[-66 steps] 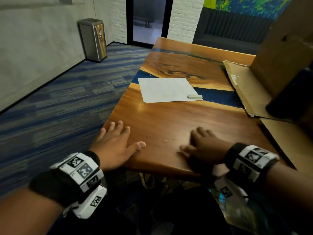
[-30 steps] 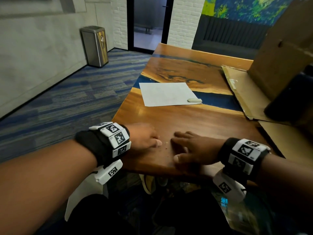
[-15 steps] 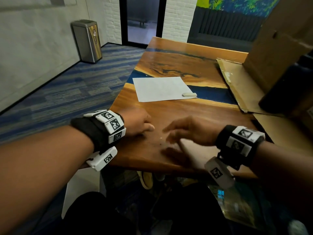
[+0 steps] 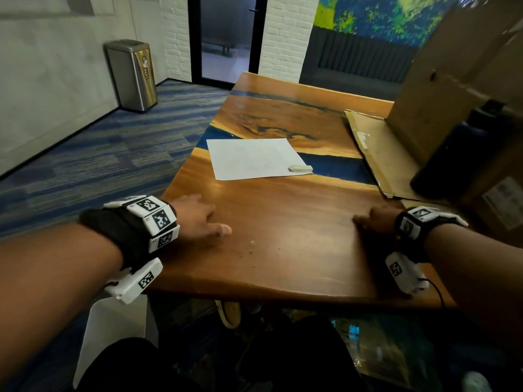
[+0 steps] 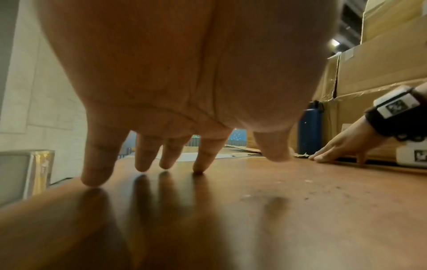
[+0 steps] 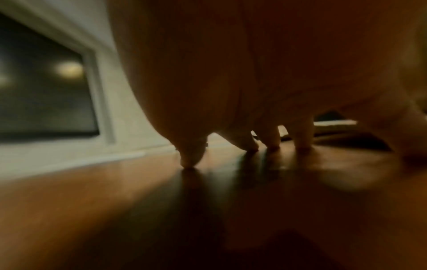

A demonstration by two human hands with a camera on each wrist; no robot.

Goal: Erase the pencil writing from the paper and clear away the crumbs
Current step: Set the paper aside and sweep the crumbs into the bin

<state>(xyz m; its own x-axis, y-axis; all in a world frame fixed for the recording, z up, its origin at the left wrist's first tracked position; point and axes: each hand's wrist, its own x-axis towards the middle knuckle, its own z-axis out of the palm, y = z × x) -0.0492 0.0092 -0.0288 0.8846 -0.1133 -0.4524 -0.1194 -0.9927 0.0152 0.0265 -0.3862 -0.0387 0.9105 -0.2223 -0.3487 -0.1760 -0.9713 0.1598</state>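
Note:
A white sheet of paper (image 4: 254, 158) lies flat on the wooden table (image 4: 297, 236), with a pale eraser (image 4: 300, 168) on its near right corner. A few small crumbs (image 4: 252, 242) sit on the bare wood between my hands. My left hand (image 4: 198, 219) rests on the table left of the crumbs, fingers spread and fingertips (image 5: 93, 180) touching the wood; it holds nothing. My right hand (image 4: 373, 220) lies far right near the cardboard, with straight fingertips (image 6: 189, 160) on the surface and empty. That same right hand (image 5: 335, 151) appears low on the wood in the left wrist view.
Flattened cardboard (image 4: 376, 154) and a tall cardboard box (image 4: 452, 80) crowd the table's right side, with a dark blue bottle (image 4: 458, 154) in front of them. A steel bin (image 4: 133, 75) stands on the carpet at the left. The table's near edge (image 4: 283, 292) runs below my wrists.
My right hand has swung from the crumbs at the table's middle out to the right, near the cardboard. The left hand stays beside the crumbs.

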